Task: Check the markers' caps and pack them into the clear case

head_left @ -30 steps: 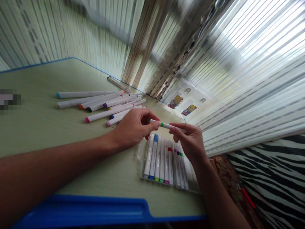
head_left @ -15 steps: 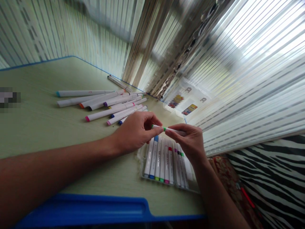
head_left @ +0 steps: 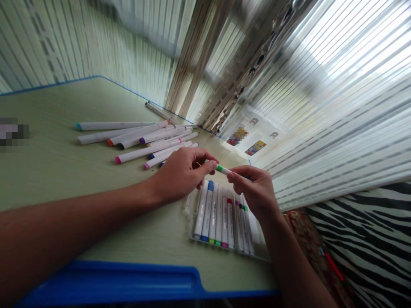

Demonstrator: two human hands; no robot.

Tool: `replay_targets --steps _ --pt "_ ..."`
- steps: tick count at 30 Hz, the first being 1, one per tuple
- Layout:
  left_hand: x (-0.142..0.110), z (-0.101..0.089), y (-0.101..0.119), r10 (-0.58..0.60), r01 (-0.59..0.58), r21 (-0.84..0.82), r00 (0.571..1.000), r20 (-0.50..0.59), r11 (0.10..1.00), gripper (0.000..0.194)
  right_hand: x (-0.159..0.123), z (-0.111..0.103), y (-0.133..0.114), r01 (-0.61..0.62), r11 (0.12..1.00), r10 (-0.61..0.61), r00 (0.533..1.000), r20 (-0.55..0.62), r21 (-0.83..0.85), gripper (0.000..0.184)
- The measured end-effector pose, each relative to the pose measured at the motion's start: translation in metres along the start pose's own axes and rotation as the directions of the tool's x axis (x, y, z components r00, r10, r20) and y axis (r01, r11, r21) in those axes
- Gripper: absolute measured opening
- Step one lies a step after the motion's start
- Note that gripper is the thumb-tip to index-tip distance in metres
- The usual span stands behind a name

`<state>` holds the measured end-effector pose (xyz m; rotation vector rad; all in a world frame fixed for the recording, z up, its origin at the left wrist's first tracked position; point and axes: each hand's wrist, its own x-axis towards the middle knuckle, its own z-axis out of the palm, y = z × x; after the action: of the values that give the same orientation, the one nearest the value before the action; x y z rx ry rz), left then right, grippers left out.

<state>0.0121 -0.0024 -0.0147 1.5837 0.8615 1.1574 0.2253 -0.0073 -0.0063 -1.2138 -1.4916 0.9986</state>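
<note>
A white marker with a green band is held between both hands, above the marker case. My left hand pinches its left end between thumb and fingers. Around its right part close the fingers of my right hand, which hide that end. Below them lies the clear case, holding a row of white markers with coloured ends, among them blue, green, pink and red. Left of my left hand, a loose pile of white markers with pink, purple, orange and teal tips rests on the table.
The pale green table has a blue front tray. A clear plastic lid with stickers stands against the curtain at the back right. Zebra-striped fabric lies at the right.
The held marker now tilts down to the right, and more of its green band shows. My left hand has risen slightly; its thumb sits higher. The pile and case look unchanged.
</note>
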Motion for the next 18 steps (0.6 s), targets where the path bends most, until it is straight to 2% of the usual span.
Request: replay_targets --steps 7,18 --pt "0.004 -0.002 -0.002 -0.04 0.035 -0.113 0.998 -0.042 0.993 0.016 0.001 0.002 -0.006 -0.091 0.969 0.088 0.996 0.025 0.231 0.015" --pt "0.009 -0.003 -0.004 -0.142 0.115 -0.279 0.987 -0.081 0.954 0.014 0.002 0.0 -0.013 -0.136 0.908 0.135 0.99 0.031 0.397 0.018"
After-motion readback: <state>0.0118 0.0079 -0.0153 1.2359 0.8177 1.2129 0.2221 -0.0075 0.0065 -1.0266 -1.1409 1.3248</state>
